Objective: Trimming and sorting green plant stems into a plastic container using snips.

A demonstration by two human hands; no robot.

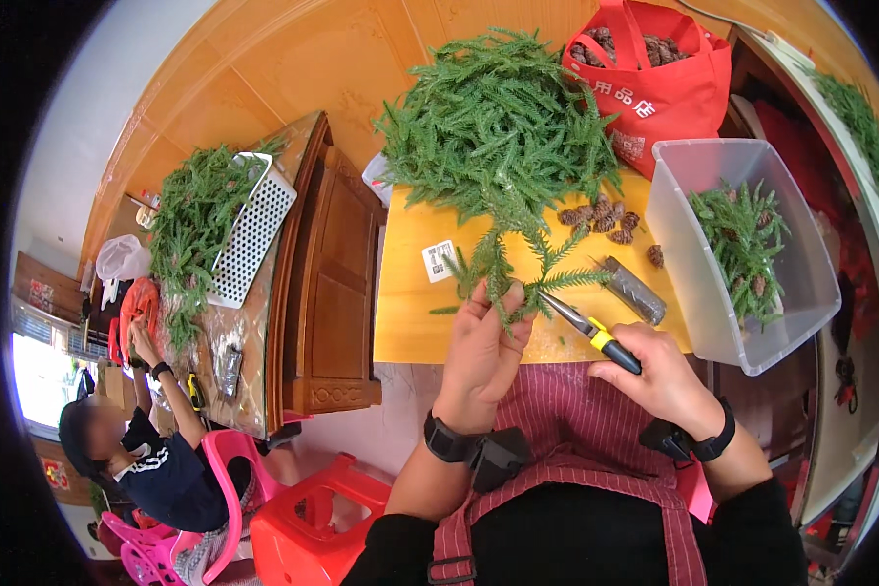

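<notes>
Pinched in the fingers of my left hand (486, 342) is an artificial pine sprig (503, 264), held over the near part of the yellow tabletop (410, 322). My right hand (659, 366) grips long-nose pliers (606, 344) with black and yellow handles. Their tips meet the sprig just beside my left fingertips; whether they pinch a stem or wire there, I cannot tell. Beyond my hands rises a large heap of green pine sprigs (498, 117). Several small pine cones (604, 213) lie right of the held sprig, near a packet of thin dark wires (637, 291).
On the right stands a see-through plastic bin (674, 225) holding sprigs with cones. Behind it, a red bag (654, 98) is filled with pine cones. At the left, a co-worker (166, 469) works at another table beside a white perforated basket (254, 234). A red stool (313, 518) stands between.
</notes>
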